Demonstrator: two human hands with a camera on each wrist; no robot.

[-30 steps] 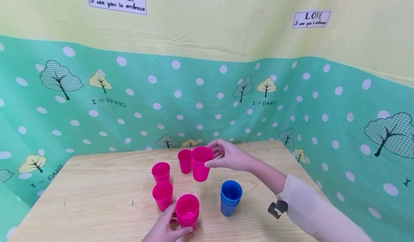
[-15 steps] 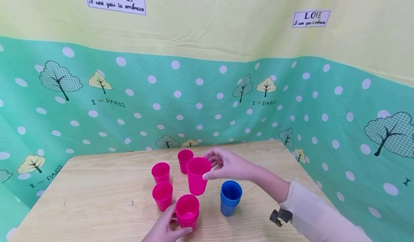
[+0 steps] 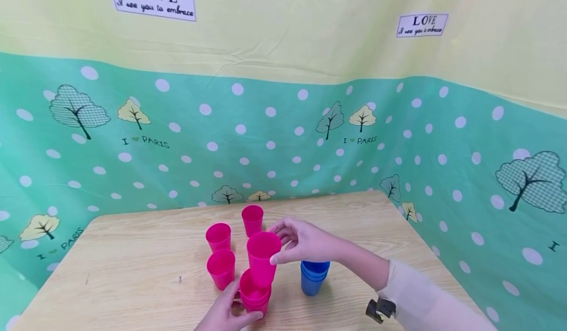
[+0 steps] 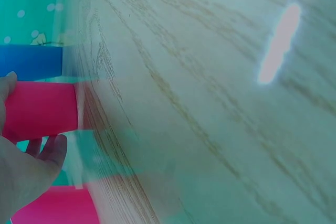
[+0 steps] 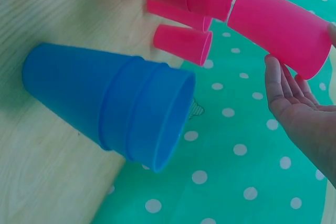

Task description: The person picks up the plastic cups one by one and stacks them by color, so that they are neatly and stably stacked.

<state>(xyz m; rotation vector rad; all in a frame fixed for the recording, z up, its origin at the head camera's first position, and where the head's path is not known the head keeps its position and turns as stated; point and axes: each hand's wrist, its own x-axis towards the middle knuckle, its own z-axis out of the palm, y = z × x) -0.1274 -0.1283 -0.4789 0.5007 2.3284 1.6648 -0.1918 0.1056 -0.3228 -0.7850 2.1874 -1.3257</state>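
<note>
1 pink cup [image 3: 261, 257] is pinched between the thumb and fingers of the right hand [image 3: 303, 242], roughly upright over the nested pink cups [image 3: 254, 302]; whether its base touches them, I can't tell from here. The left hand [image 3: 226, 311] has thumb and fingers curled round those on the wooden table [image 3: 133, 262]. 3 single pink cups [image 3: 220, 269] stand farther toward the table's back edge, 3 nested blue cups [image 3: 312, 283] nearer its right edge.

Four single pink cups [image 3: 220, 270], one pink stack [image 3: 256, 301] — three blue cups [image 3: 312, 283].
</note>
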